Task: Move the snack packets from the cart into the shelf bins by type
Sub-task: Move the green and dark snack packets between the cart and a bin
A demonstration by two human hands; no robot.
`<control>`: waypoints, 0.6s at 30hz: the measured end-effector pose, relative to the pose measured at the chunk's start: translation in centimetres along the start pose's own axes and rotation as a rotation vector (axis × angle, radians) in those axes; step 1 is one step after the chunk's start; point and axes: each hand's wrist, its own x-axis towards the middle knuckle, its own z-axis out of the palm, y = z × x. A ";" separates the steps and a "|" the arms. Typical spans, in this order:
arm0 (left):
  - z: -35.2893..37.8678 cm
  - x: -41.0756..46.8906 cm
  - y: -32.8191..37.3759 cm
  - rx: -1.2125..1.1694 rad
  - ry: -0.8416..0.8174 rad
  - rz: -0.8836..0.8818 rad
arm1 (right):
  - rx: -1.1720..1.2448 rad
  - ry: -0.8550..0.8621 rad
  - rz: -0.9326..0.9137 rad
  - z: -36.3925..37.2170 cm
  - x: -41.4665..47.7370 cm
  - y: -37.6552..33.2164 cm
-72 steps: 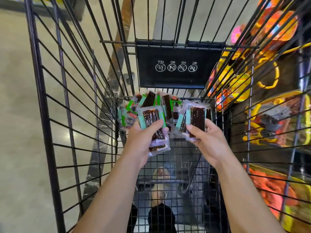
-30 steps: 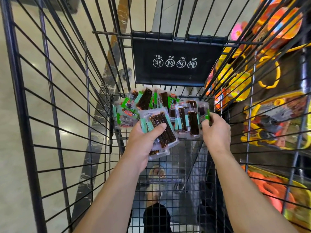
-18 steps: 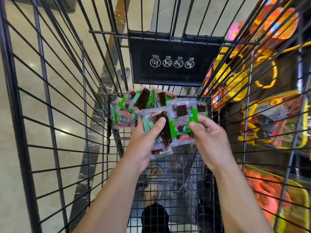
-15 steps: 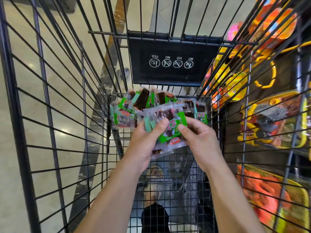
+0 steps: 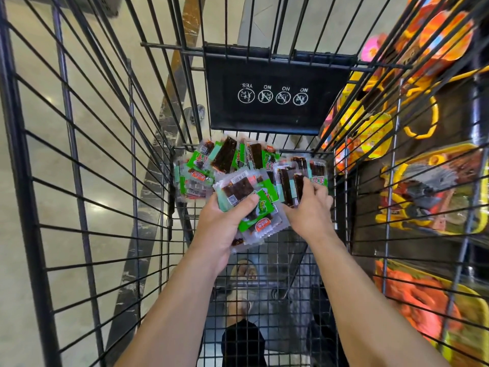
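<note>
I look down into a black wire cart. A pile of small green and clear snack packets with dark strips lies at its far end. My left hand grips a stack of packets, thumb pressed across the top one. My right hand reaches to the right part of the pile and its fingers pinch clear packets with dark strips.
A black child-seat flap with white icons hangs at the cart's far end. Outside the right wall stand shelf bins with orange and yellow packs. Beige floor shows left; my feet show through the mesh bottom.
My right hand put a green packet onto the stack in my left hand, then moved right to the pile and took hold of more packets. My left hand stayed in place.
</note>
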 end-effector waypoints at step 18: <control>-0.1 -0.1 0.6 0.031 0.012 0.030 | 0.349 0.306 -0.049 -2.2 0.2 1.0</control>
